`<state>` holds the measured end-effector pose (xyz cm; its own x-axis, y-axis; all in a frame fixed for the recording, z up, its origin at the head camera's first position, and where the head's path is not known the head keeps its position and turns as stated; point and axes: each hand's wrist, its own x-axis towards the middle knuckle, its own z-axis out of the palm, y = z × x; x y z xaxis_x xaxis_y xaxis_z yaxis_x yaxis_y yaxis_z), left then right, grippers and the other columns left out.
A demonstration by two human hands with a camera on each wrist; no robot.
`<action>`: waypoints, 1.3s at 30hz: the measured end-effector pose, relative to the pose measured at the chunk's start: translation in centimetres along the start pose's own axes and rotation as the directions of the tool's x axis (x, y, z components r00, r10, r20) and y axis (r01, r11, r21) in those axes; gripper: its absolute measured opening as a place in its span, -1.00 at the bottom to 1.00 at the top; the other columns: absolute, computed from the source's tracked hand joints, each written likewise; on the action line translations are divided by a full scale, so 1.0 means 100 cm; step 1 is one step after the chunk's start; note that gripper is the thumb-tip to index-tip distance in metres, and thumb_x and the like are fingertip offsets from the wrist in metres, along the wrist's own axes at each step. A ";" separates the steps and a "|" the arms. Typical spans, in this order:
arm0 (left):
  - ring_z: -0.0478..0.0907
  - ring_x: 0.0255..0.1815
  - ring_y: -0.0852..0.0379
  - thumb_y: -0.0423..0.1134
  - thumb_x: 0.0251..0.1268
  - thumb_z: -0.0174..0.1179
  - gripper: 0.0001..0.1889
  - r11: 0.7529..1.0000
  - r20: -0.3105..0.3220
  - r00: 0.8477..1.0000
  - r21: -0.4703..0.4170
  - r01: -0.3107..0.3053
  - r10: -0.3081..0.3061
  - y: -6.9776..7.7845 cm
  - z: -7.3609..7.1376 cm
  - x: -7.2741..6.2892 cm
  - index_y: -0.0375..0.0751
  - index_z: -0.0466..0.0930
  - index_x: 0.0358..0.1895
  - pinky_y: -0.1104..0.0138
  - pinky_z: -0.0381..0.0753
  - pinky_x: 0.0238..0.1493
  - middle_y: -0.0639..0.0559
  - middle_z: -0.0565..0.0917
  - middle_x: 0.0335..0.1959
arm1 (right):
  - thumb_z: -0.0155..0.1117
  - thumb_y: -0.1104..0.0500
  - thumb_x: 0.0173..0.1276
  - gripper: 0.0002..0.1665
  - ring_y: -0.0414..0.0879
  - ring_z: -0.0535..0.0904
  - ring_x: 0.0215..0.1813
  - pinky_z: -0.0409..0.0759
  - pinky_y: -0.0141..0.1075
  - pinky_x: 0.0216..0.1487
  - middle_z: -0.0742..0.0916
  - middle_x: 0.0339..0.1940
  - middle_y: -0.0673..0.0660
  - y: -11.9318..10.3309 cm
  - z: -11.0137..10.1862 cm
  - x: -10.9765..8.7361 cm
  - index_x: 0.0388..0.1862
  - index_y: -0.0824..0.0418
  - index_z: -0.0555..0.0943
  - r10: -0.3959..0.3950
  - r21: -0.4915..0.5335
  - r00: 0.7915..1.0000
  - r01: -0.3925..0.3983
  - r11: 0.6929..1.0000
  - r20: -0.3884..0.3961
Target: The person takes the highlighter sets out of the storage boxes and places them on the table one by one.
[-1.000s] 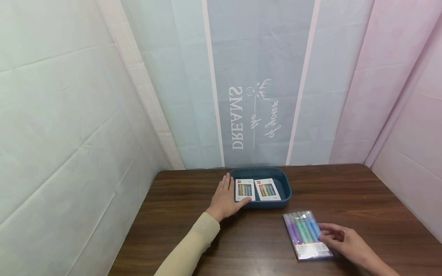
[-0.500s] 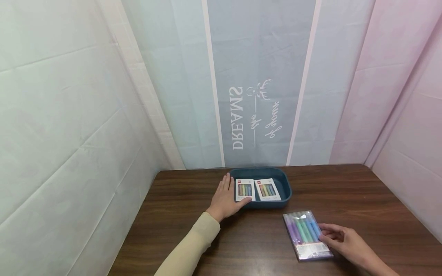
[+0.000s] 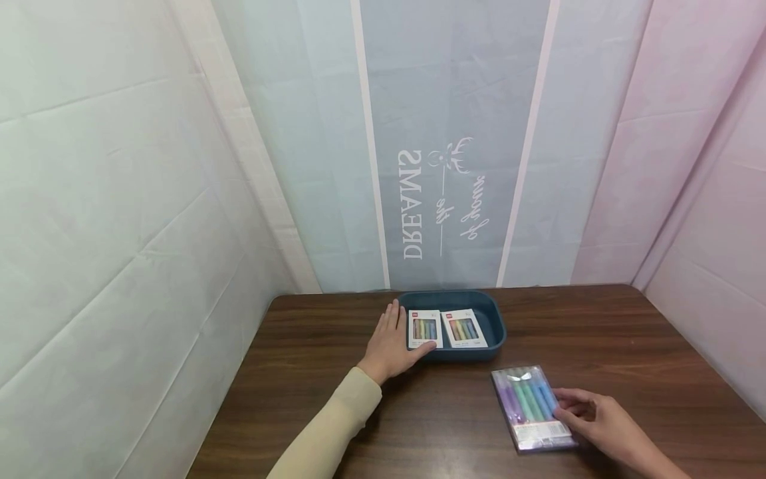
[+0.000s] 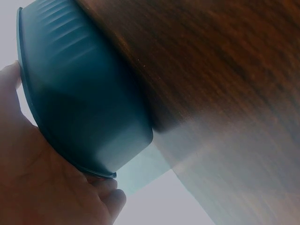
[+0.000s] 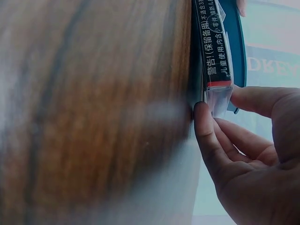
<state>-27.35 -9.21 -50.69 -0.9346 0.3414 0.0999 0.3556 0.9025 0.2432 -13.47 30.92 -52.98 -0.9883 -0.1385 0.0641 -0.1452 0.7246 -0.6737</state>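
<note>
Where the left hand (image 3: 391, 344) rests: against the blue tray (image 3: 469, 355), fingers straight, thumb spread
Right hand (image 3: 598, 420): pinching one side of the pen pack (image 3: 526, 399)
Pen pack: nearer and right of the blue tray; contact with counter (image 3: 437, 419) unclear
White boxes (image 3: 425, 330): two, inside the blue tray

A transparent pack of coloured pens (image 3: 530, 404) is near the blue tray (image 3: 469, 355).

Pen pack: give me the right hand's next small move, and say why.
I'd ease the pack toward the tray, probably lifting it enough to clear the rim. The right hand pinches its edge, the left hand touches the tray, and two pen boxes already lie inside while this pack is outside, nearer the person.
</note>
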 end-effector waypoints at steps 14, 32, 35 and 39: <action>-0.10 0.80 -0.16 0.61 0.43 -0.04 0.20 1.000 -0.008 1.000 -0.009 -0.003 0.003 0.001 -0.002 0.000 -0.38 0.03 0.72 0.06 0.01 0.75 -0.26 -0.07 0.79 | 0.55 0.22 0.41 -0.64 -0.43 0.67 -0.24 0.72 -0.40 -0.23 0.86 -0.09 0.19 -0.003 0.000 0.003 0.10 0.37 0.77 -0.032 -0.020 0.993 0.030 0.999 -0.114; -0.08 0.80 -0.16 0.60 0.43 -0.03 0.19 1.000 -0.007 1.000 -0.008 -0.001 0.001 0.003 -0.002 -0.002 -0.39 0.05 0.71 0.06 0.01 0.75 -0.26 -0.05 0.79 | 0.52 0.18 0.46 -0.57 -0.33 0.75 -0.14 0.75 -0.39 -0.15 0.86 -0.04 0.20 -0.028 -0.006 0.026 0.20 0.39 0.72 -0.056 0.004 0.988 0.057 0.998 -0.145; -0.09 0.80 -0.16 0.60 0.43 -0.04 0.19 1.000 -0.003 1.000 -0.010 0.004 -0.004 0.003 -0.002 -0.001 -0.38 0.04 0.72 0.07 0.00 0.75 -0.25 -0.07 0.79 | 0.51 0.15 0.49 -0.54 -0.24 0.77 -0.07 0.76 -0.35 -0.09 0.85 -0.01 0.20 -0.035 -0.005 0.031 0.23 0.38 0.70 -0.072 0.014 0.988 0.075 0.997 -0.135; -0.10 0.80 -0.16 0.61 0.43 -0.05 0.19 1.000 -0.003 1.000 -0.009 0.004 -0.004 0.002 -0.002 -0.001 -0.38 0.03 0.72 0.07 0.00 0.75 -0.25 -0.07 0.79 | 0.47 0.05 0.53 -0.54 0.04 0.79 0.05 0.75 -0.33 -0.02 0.84 0.05 0.18 -0.044 -0.005 0.038 0.25 0.30 0.71 -0.068 -0.005 0.990 0.068 0.998 -0.124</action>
<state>-27.23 -9.10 -50.49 -0.9361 0.3366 0.1021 0.3516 0.9014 0.2526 -16.58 27.53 -49.38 -0.9744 -0.1026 0.2002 -0.2119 0.7171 -0.6640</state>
